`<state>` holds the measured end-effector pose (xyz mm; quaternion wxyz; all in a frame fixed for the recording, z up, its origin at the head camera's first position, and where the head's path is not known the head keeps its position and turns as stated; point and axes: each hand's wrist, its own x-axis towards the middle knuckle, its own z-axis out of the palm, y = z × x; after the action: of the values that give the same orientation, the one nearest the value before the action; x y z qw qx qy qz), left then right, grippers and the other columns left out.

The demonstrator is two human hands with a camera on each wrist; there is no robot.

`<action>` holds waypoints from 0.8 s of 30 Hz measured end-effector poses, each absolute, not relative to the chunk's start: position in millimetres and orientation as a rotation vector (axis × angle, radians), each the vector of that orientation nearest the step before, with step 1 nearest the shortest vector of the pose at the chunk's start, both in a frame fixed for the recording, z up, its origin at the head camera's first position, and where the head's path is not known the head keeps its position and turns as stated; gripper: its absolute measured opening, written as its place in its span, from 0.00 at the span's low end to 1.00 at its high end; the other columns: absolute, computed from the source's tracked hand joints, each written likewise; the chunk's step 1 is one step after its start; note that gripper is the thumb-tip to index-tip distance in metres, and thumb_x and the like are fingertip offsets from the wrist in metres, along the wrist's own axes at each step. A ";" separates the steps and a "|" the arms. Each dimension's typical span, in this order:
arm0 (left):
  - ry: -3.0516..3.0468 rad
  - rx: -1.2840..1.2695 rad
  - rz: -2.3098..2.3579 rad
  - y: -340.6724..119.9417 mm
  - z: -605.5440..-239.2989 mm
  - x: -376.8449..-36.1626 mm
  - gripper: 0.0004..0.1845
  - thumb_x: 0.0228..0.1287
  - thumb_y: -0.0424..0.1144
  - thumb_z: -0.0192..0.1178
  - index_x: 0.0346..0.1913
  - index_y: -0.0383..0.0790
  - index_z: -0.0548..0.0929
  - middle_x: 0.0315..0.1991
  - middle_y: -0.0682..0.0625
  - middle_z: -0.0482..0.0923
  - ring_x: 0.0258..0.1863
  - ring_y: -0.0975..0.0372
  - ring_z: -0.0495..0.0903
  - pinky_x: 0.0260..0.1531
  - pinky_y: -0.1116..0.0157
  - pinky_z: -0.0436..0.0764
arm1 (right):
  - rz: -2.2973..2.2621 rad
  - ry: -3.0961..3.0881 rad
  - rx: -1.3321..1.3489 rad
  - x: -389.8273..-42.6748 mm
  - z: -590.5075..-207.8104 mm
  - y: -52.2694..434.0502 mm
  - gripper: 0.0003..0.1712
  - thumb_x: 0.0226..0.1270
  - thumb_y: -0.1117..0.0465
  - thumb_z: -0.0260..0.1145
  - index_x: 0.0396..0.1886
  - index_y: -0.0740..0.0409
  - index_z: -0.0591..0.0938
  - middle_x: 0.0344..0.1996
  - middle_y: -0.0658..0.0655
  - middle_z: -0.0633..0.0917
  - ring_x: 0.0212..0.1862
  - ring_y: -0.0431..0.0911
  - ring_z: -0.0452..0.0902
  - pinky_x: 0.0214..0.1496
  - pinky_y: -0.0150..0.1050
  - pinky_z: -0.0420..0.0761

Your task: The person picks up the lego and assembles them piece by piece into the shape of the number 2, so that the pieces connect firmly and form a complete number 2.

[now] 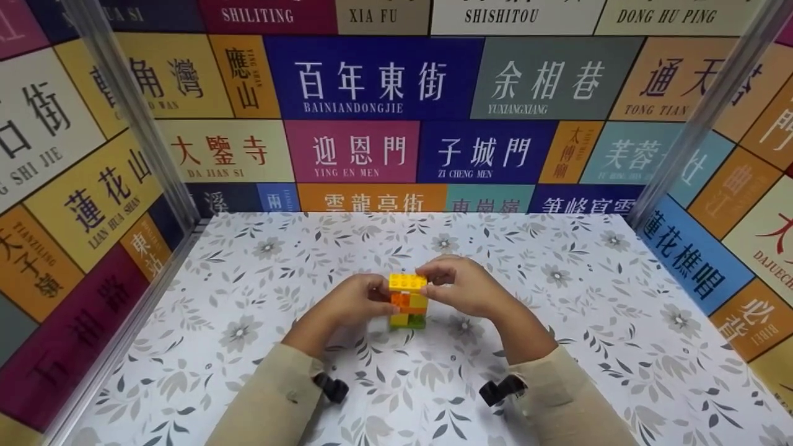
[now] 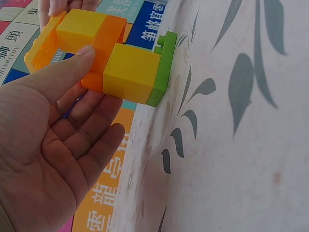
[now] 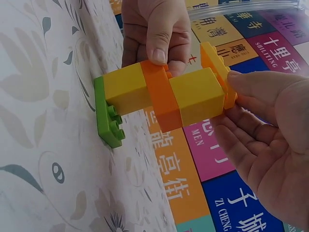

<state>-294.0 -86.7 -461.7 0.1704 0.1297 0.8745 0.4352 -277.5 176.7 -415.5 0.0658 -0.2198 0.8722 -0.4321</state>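
A small tower of toy building bricks stands on the table in front of me. It has a thin green base plate (image 3: pixel 107 123), a yellow brick (image 3: pixel 126 88), an orange brick (image 3: pixel 164 99) and an upper yellow brick (image 3: pixel 199 96). On top lies a thin studded yellow plate (image 1: pixel 407 282), tilted and partly apart from the brick under it in the right wrist view. My left hand (image 1: pixel 358 299) grips the tower's middle, thumb on the orange brick. With thumb and fingers, my right hand (image 1: pixel 466 286) pinches the top plate's right end.
The table (image 1: pixel 248 384) wears a white cover with grey leaves and flowers. Panels with street-name lettering (image 1: pixel 378 77) rise behind and at both sides. Clear posts (image 1: pixel 139 118) stand at the back corners. Black wrist straps (image 1: pixel 503 390) show at both sleeves.
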 end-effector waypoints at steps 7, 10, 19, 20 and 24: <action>2.485 0.367 1.239 -86.7 -460.6 -293.8 0.10 0.64 0.47 0.78 0.43 0.54 0.87 0.49 0.58 0.87 0.52 0.60 0.85 0.66 0.54 0.82 | -1.288 2.641 -0.673 -277.5 -416.0 177.4 0.18 0.70 0.58 0.73 0.59 0.51 0.89 0.56 0.53 0.87 0.57 0.50 0.84 0.70 0.57 0.82; 2.497 0.392 1.238 -86.7 -460.8 -293.6 0.11 0.64 0.47 0.78 0.43 0.52 0.87 0.48 0.57 0.87 0.50 0.60 0.84 0.64 0.55 0.83 | -1.268 2.654 -0.692 -277.7 -416.3 177.2 0.19 0.72 0.56 0.73 0.59 0.51 0.88 0.56 0.53 0.88 0.57 0.49 0.84 0.70 0.55 0.83; 2.506 0.419 1.232 -86.5 -460.8 -293.4 0.11 0.64 0.47 0.78 0.44 0.52 0.87 0.48 0.57 0.88 0.50 0.60 0.85 0.63 0.56 0.84 | -1.257 2.663 -0.675 -279.4 -418.7 177.9 0.19 0.72 0.50 0.75 0.59 0.48 0.89 0.55 0.52 0.88 0.54 0.47 0.85 0.67 0.52 0.84; 2.505 0.417 1.233 -86.4 -460.7 -293.3 0.11 0.64 0.48 0.78 0.44 0.51 0.87 0.48 0.57 0.88 0.50 0.60 0.85 0.63 0.55 0.84 | -1.255 2.664 -0.668 -279.7 -418.8 177.8 0.19 0.72 0.50 0.75 0.59 0.48 0.89 0.55 0.51 0.89 0.55 0.47 0.85 0.67 0.52 0.85; 2.499 0.401 1.240 -86.6 -460.3 -292.9 0.11 0.64 0.48 0.78 0.44 0.52 0.87 0.47 0.57 0.88 0.50 0.60 0.85 0.63 0.55 0.83 | -1.254 2.662 -0.645 -280.3 -419.3 177.0 0.19 0.71 0.51 0.76 0.59 0.48 0.89 0.56 0.52 0.88 0.56 0.48 0.86 0.68 0.54 0.84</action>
<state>-292.9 -86.6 -460.3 0.1608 0.1404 0.8751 0.4343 -280.3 177.0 -419.3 0.0646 -0.2138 0.8818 -0.4155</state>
